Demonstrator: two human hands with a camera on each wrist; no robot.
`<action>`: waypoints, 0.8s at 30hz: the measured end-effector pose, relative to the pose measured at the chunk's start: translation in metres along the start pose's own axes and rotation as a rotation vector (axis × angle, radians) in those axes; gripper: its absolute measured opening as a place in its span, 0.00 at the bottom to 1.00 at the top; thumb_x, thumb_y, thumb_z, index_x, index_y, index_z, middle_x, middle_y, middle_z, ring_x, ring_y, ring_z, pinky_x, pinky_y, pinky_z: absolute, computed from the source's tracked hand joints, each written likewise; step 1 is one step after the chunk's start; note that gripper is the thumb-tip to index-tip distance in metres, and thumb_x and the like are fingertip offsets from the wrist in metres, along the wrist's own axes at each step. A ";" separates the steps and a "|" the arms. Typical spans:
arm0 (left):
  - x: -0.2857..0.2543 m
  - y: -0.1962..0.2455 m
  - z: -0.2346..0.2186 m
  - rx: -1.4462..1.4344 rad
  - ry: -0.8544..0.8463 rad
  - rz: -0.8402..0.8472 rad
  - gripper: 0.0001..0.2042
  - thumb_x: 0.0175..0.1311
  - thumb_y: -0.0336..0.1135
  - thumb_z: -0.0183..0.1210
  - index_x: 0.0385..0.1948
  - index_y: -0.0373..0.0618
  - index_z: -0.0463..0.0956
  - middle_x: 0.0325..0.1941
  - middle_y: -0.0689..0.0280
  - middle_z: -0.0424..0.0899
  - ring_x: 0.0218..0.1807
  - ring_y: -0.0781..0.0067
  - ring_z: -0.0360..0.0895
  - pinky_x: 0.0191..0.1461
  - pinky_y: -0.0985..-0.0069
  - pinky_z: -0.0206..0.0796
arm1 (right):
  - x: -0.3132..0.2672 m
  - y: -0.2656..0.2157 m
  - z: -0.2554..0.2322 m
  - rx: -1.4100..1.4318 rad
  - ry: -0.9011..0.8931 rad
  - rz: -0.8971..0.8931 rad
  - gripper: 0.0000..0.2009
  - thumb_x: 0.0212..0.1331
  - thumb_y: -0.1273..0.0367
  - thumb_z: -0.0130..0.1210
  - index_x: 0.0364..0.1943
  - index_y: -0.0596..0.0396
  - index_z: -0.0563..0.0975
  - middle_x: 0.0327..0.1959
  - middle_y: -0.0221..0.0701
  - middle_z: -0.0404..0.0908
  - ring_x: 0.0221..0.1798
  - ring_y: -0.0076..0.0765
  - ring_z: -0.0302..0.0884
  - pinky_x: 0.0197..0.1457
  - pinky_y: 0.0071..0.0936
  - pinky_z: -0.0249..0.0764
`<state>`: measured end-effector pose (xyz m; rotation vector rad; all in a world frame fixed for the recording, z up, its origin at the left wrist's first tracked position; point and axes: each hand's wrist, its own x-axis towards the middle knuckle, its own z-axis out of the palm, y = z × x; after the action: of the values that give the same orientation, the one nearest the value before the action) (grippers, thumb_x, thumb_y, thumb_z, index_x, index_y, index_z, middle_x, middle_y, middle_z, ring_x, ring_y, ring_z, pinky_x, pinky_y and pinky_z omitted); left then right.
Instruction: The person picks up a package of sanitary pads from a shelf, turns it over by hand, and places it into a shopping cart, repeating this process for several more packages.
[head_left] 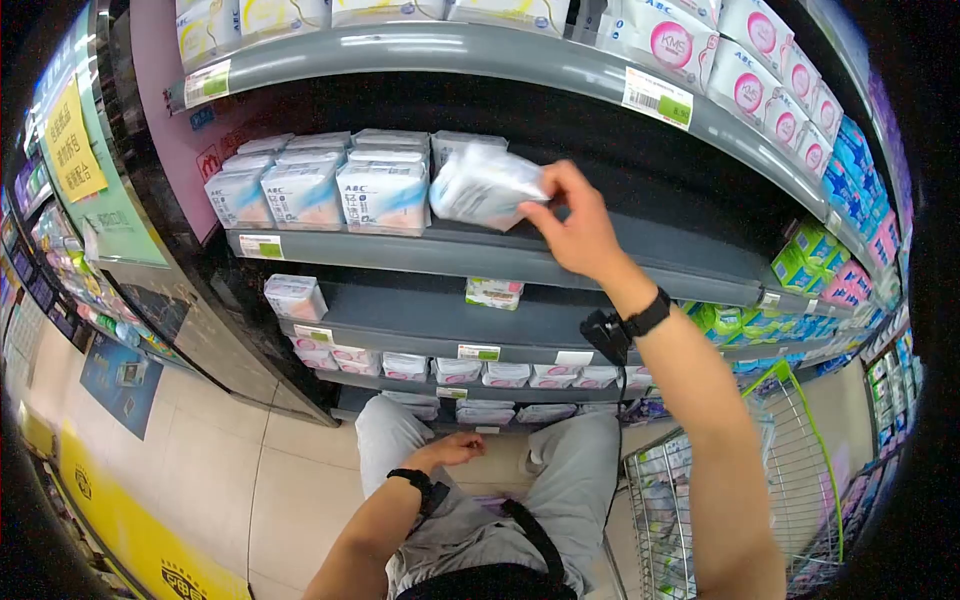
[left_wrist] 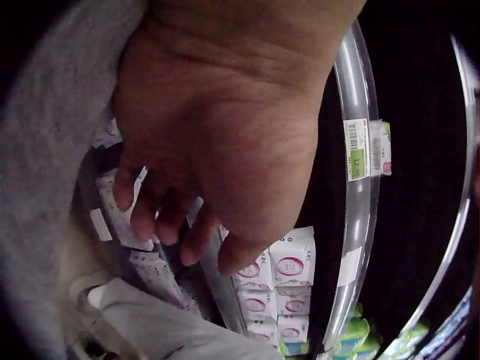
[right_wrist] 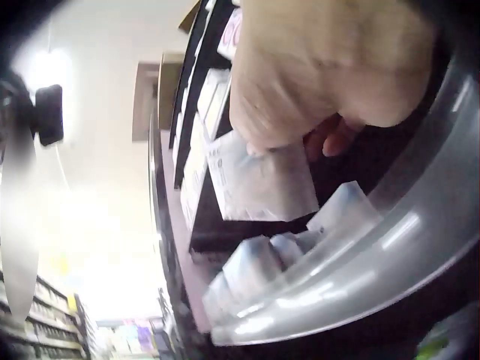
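My right hand [head_left: 580, 225] pinches a white pack of sanitary pads [head_left: 485, 187] by its right end, thumb in front. The pack is tilted over the middle shelf [head_left: 600, 270], its barcode side partly showing. Just left of it stand rows of similar ABC packs [head_left: 380, 195] with blue and peach fronts. In the right wrist view the held pack [right_wrist: 262, 184] hangs beneath my knuckles, above the shelf's curved lip [right_wrist: 360, 262]. My left hand [head_left: 455, 450] hangs low by my knees, holding nothing; the left wrist view shows its fingers [left_wrist: 199, 232] loosely bent.
A wire shopping cart [head_left: 835, 470] with packs inside stands at my right. The upper shelf edge [head_left: 420, 52] juts out over the packs. One lone pack [head_left: 295, 297] and a green-and-white pack [head_left: 494, 292] sit on the shelf below. A dark pillar [head_left: 150, 200] borders the left side.
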<state>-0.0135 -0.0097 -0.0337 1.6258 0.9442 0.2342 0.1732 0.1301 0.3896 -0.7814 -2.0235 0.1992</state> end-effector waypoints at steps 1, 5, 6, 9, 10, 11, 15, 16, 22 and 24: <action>0.002 -0.005 0.003 0.078 0.038 0.003 0.14 0.64 0.44 0.56 0.43 0.45 0.75 0.39 0.61 0.81 0.39 0.69 0.76 0.42 0.72 0.69 | -0.007 0.006 0.001 0.127 0.147 -0.042 0.13 0.58 0.71 0.61 0.35 0.54 0.65 0.33 0.26 0.68 0.36 0.24 0.66 0.40 0.23 0.67; 0.003 -0.017 0.002 0.106 0.078 -0.070 0.15 0.64 0.45 0.56 0.44 0.45 0.74 0.40 0.59 0.81 0.41 0.63 0.77 0.45 0.69 0.69 | -0.074 -0.018 -0.009 1.168 0.429 0.347 0.13 0.64 0.62 0.55 0.45 0.54 0.70 0.50 0.35 0.75 0.50 0.33 0.73 0.56 0.29 0.70; -0.001 -0.014 -0.003 0.111 0.094 -0.017 0.15 0.65 0.46 0.55 0.44 0.45 0.74 0.39 0.60 0.80 0.40 0.65 0.76 0.44 0.70 0.68 | -0.098 -0.030 -0.007 1.368 0.573 0.517 0.15 0.64 0.58 0.53 0.46 0.54 0.71 0.53 0.37 0.75 0.52 0.36 0.73 0.57 0.31 0.71; -0.007 -0.012 -0.005 0.010 0.125 0.011 0.12 0.63 0.42 0.59 0.41 0.45 0.74 0.35 0.65 0.78 0.37 0.74 0.73 0.42 0.73 0.67 | -0.202 0.003 0.011 1.759 0.418 0.680 0.21 0.60 0.54 0.52 0.48 0.54 0.73 0.38 0.34 0.73 0.42 0.34 0.72 0.45 0.30 0.72; -0.007 -0.013 -0.004 -0.001 0.175 0.106 0.12 0.61 0.38 0.61 0.43 0.45 0.73 0.33 0.67 0.76 0.36 0.75 0.73 0.41 0.74 0.66 | -0.230 0.001 0.022 1.749 0.444 0.768 0.21 0.60 0.55 0.52 0.50 0.54 0.72 0.39 0.35 0.75 0.46 0.35 0.73 0.48 0.30 0.73; -0.007 -0.014 -0.003 -0.019 0.223 0.199 0.14 0.58 0.35 0.63 0.44 0.46 0.72 0.31 0.68 0.75 0.34 0.76 0.72 0.39 0.75 0.66 | -0.258 -0.001 0.033 1.739 0.471 0.854 0.21 0.59 0.56 0.52 0.52 0.54 0.72 0.41 0.36 0.76 0.49 0.36 0.74 0.50 0.31 0.73; -0.016 0.039 -0.010 -0.437 0.306 0.259 0.19 0.55 0.23 0.64 0.48 0.46 0.70 0.30 0.72 0.72 0.34 0.81 0.69 0.37 0.81 0.63 | -0.424 0.048 0.125 1.407 0.255 1.086 0.21 0.59 0.63 0.57 0.54 0.56 0.71 0.53 0.35 0.74 0.55 0.37 0.74 0.60 0.32 0.69; -0.017 0.037 -0.007 -0.491 0.301 0.259 0.20 0.55 0.22 0.63 0.50 0.46 0.70 0.32 0.72 0.72 0.35 0.81 0.70 0.38 0.81 0.63 | -0.427 0.043 0.126 1.154 0.079 0.979 0.21 0.57 0.66 0.59 0.54 0.57 0.70 0.53 0.35 0.74 0.55 0.37 0.74 0.60 0.31 0.69; 0.000 0.046 -0.003 -0.807 0.224 0.140 0.18 0.70 0.43 0.53 0.57 0.47 0.68 0.44 0.70 0.77 0.41 0.79 0.73 0.40 0.81 0.65 | -0.430 0.064 0.134 0.401 -0.168 0.546 0.24 0.53 0.72 0.63 0.54 0.59 0.70 0.50 0.40 0.75 0.54 0.39 0.73 0.58 0.32 0.69; 0.004 0.039 -0.008 -0.801 0.132 0.141 0.23 0.72 0.54 0.46 0.58 0.47 0.67 0.47 0.68 0.77 0.44 0.77 0.74 0.43 0.78 0.67 | -0.431 0.073 0.143 0.692 -0.027 0.773 0.16 0.59 0.68 0.59 0.49 0.59 0.73 0.45 0.33 0.77 0.48 0.31 0.74 0.53 0.27 0.70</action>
<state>0.0011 -0.0008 0.0020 0.9370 0.6965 0.7237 0.2485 -0.0477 -0.0273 -1.0450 -1.4151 1.2712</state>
